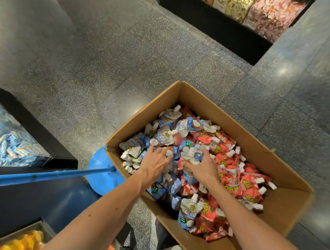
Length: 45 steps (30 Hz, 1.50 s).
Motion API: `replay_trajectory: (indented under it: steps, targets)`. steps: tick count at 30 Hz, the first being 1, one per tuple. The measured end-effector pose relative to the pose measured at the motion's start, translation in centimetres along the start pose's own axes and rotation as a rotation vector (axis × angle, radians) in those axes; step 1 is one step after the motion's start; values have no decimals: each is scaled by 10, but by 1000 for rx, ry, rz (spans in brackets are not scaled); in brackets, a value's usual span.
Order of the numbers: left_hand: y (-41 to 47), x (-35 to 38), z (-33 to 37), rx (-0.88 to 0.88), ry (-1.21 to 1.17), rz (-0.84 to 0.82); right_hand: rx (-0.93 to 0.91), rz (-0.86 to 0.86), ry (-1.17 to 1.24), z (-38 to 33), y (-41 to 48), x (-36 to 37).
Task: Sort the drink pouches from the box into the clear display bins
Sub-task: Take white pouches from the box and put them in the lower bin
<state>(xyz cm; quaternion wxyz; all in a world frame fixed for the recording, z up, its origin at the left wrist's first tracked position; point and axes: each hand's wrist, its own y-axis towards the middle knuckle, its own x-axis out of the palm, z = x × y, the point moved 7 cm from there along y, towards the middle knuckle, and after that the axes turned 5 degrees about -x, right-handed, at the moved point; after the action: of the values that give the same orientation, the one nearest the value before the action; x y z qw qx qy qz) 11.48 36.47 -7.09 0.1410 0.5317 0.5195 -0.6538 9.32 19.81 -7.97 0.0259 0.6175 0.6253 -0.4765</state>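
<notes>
An open cardboard box (pixel 283 213) sits on the floor, heaped with drink pouches. Blue-and-white pouches (pixel 164 137) fill its left half, red pouches (pixel 234 180) its right half. Both my hands reach into the middle of the pile. My left hand (pixel 154 162) lies on the blue pouches with its fingers curled around one or more of them. My right hand (pixel 204 166) grips a bunch of blue-and-white pouches (pixel 192 159) by their white caps. A clear display bin (pixel 8 143) holding blue pouches stands at the left edge.
A blue stand (pixel 100 171) with a blue rod (pixel 45 175) sits against the box's left side. Black-framed bins (pixel 252 15) of snacks stand at the top right. A bin with orange packs (pixel 21 240) shows at bottom left. Speckled grey floor (pixel 126 53) lies between them.
</notes>
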Motion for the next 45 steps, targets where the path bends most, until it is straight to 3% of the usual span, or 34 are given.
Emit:
replay_trajectory:
  steps: [6,9,14,18,25,29,38,45]
  targets:
    - [-11,-22,-14,-48,-234,101,142,5,259,26,-5,-21]
    - [-27,-37,-36,-147,-583,203,160,-14,449,23,-11,-33]
    - [-88,-56,-71,-340,-1454,367,156,-144,619,-4,-36,-38]
    - [-150,-76,-94,-401,-1760,497,70,-292,822,-68,-89,-32]
    - [-307,-79,-130,-493,-2001,714,-72,-518,1034,-167,-199,11]
    - [-424,-48,-141,-547,-2101,862,-149,-749,971,-221,-275,52]
    - [-615,35,-142,-675,-2293,986,-370,-1260,774,-311,-461,179]
    - [-668,70,-155,-833,-2346,1036,-373,-1319,678,-321,-520,233]
